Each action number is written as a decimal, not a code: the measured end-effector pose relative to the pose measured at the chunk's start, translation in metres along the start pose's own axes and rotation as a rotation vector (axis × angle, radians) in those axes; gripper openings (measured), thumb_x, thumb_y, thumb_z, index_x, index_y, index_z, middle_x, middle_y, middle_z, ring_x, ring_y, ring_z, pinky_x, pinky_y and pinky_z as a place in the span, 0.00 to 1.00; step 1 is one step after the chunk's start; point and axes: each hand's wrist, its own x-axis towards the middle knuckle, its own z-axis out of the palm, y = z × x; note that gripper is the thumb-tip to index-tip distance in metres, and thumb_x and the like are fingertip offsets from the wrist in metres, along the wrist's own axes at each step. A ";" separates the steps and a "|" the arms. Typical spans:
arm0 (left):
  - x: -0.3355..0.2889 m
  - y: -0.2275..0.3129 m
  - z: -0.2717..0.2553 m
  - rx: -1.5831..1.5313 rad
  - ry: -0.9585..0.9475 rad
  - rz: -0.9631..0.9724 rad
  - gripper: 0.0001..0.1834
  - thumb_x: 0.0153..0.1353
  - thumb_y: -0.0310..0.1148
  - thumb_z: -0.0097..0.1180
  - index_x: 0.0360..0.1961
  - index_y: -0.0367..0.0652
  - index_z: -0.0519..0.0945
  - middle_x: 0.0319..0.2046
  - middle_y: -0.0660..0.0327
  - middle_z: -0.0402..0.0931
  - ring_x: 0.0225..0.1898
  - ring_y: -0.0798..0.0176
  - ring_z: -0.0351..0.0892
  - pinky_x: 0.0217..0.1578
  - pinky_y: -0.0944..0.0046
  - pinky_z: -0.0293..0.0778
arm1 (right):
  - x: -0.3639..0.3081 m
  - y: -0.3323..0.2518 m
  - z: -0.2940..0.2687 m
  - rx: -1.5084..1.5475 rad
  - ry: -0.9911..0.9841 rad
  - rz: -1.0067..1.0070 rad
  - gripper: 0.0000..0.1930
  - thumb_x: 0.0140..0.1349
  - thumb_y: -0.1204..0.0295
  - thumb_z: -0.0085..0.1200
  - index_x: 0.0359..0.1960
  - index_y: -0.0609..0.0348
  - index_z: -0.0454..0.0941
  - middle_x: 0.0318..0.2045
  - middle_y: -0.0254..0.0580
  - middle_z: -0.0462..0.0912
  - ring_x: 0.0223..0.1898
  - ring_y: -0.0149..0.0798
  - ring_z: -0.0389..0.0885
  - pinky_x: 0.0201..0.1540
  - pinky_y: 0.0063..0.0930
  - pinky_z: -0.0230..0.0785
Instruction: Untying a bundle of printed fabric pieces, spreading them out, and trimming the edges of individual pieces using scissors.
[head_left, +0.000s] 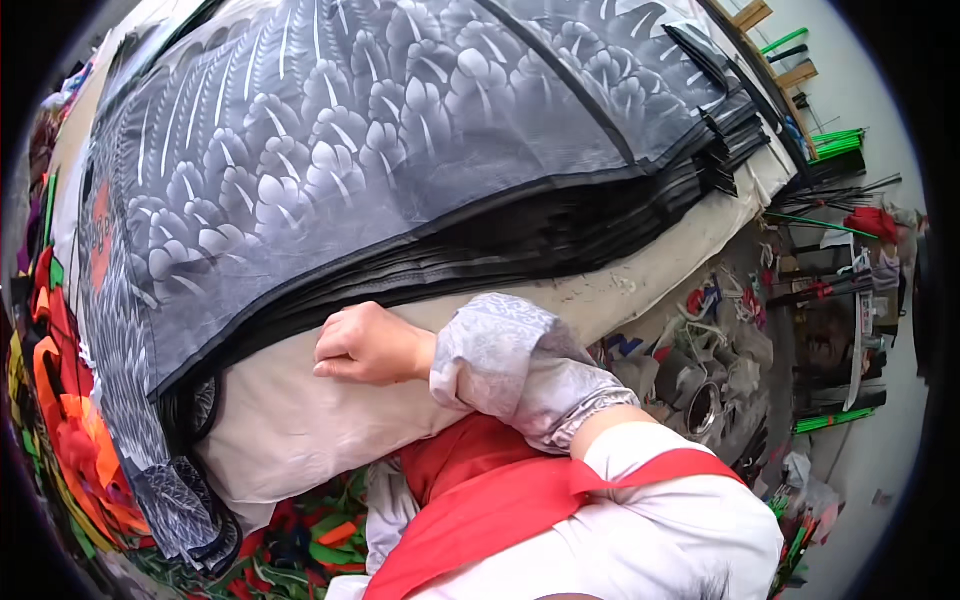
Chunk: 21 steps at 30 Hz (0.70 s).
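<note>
My right hand [368, 345], in a grey patterned sleeve cover [500, 350], is closed with its fingers curled under. It rests at the near edge of a beige-covered table [310, 430], just in front of a stack of dark-edged cloth. Whatever its fingers may hold is hidden beneath them. Beyond it spreads a large grey fabric piece [400, 160] printed with feathers, its black hem [330, 262] curving across the top of the stack. Several black folded layers [520, 240] show under that hem. My left hand is out of sight.
A black strip [570, 75] crosses the fabric. More printed cloth [180, 500] hangs off the table's left corner. Bright orange and red fabric [85, 450] lies piled at the left. On the right stand green rods [835, 420] and a cluttered floor with a round metal-rimmed item [703, 408].
</note>
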 end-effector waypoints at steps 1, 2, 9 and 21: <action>-0.002 -0.011 -0.003 -0.002 0.020 0.016 0.21 0.57 0.49 0.60 0.34 0.38 0.83 0.25 0.54 0.81 0.28 0.51 0.80 0.33 0.57 0.75 | 0.000 -0.001 0.003 0.021 0.030 0.013 0.11 0.55 0.63 0.62 0.25 0.58 0.81 0.25 0.44 0.82 0.33 0.48 0.81 0.37 0.41 0.74; -0.008 -0.023 -0.007 -0.006 0.042 0.021 0.21 0.58 0.49 0.60 0.33 0.38 0.83 0.24 0.55 0.81 0.28 0.51 0.80 0.33 0.58 0.75 | -0.001 -0.004 0.010 0.052 0.054 0.028 0.13 0.55 0.62 0.61 0.21 0.59 0.80 0.22 0.46 0.81 0.31 0.50 0.80 0.35 0.43 0.73; -0.091 0.050 -0.061 0.061 0.749 0.186 0.19 0.64 0.45 0.56 0.26 0.38 0.80 0.19 0.61 0.75 0.23 0.60 0.74 0.26 0.62 0.69 | -0.014 0.002 0.033 -0.009 0.034 0.066 0.15 0.57 0.58 0.59 0.25 0.57 0.82 0.23 0.47 0.80 0.32 0.52 0.80 0.35 0.43 0.72; -0.082 0.433 0.042 -0.401 0.400 0.930 0.19 0.70 0.33 0.46 0.19 0.38 0.68 0.16 0.63 0.64 0.21 0.69 0.63 0.23 0.67 0.58 | -0.254 -0.054 -0.099 -0.173 0.460 -0.041 0.07 0.57 0.66 0.64 0.31 0.55 0.81 0.29 0.36 0.83 0.32 0.42 0.83 0.30 0.33 0.75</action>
